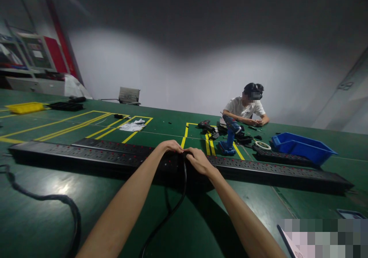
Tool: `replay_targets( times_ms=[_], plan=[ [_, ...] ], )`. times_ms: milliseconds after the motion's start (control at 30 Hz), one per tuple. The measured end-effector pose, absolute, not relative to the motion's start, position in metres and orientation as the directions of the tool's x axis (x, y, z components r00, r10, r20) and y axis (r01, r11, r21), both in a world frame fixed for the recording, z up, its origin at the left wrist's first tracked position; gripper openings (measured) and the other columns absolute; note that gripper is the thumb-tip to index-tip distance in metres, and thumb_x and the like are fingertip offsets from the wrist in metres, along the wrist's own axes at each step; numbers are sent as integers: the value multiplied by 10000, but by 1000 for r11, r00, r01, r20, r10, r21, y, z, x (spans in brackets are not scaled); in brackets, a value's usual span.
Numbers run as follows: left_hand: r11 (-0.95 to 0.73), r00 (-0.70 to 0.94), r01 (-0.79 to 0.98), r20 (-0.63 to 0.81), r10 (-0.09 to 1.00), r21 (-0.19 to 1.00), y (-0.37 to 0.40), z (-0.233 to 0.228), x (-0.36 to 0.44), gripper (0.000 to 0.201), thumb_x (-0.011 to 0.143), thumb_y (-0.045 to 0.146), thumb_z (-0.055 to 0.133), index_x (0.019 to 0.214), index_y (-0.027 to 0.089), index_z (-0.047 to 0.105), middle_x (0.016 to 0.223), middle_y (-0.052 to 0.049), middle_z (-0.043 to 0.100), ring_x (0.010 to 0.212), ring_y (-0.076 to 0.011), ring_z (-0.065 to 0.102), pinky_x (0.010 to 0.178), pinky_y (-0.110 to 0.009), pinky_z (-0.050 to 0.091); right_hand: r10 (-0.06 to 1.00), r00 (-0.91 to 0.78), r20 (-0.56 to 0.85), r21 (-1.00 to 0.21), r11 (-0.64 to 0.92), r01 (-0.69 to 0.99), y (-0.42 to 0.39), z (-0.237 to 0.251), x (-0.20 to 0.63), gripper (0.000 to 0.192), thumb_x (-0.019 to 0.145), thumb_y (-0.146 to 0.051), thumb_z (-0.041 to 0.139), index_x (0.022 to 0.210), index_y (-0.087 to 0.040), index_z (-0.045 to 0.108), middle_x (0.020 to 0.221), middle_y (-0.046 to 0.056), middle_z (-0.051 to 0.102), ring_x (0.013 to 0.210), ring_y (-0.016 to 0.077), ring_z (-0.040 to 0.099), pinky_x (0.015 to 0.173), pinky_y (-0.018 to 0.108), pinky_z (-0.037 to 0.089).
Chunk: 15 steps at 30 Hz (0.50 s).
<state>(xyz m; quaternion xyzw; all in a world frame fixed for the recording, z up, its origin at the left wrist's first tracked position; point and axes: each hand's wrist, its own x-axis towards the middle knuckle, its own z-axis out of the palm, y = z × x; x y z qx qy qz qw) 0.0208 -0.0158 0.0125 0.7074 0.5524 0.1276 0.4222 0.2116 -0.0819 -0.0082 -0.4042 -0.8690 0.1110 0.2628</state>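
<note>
Both hands meet mid-strip: left hand (171, 147) and right hand (198, 160) curled on the power strip (258, 168), which runs left-right; cable (172, 212) drops between them.

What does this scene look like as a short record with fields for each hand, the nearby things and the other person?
left hand: left hand rests on the long black power strip
right hand: right hand on the same strip, at a black cable that runs toward the camera
surface: green table with yellow tape lines
nearby: blue drill, blue bin, roll of tape, yellow tray
other person: seated person in a white shirt across the table
</note>
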Motion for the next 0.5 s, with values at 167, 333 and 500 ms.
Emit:
replay_targets(
  times_ms=[167, 333, 500],
  plan=[
    [-52, 346, 702, -277, 896, 710, -20, 16, 20, 263, 594, 256, 688, 839, 194, 762, 781, 9, 718, 752, -154, 594, 658, -208, 433, 774, -512, 373, -518, 631, 577, -75, -14, 212, 310, 910, -426, 510, 1080, -190, 620, 1063, 59, 643, 984, 192, 564, 849, 296, 399],
    [-40, 349, 699, -291, 891, 714, -18, 16, 19, 266, 592, 267, 690, 841, 211, 764, 786, 0, 724, 762, -173, 617, 635, -217, 451, 767, -517, 380, -555, 636, 536, -74, -14, 214, 291, 875, -390, 567, 1076, -187, 621, 1060, 59, 640, 987, 190, 563, 875, 308, 406],
    [-39, 365, 673, -286, 886, 739, -11, 7, 18, 266, 592, 240, 685, 840, 182, 760, 794, -15, 724, 758, -159, 611, 656, -210, 451, 752, -557, 353, -586, 642, 495, -75, -14, 219, 380, 787, -206, 600, 1167, -207, 606, 1135, 46, 629, 1037, 197, 561, 917, 319, 403]
  ],
)
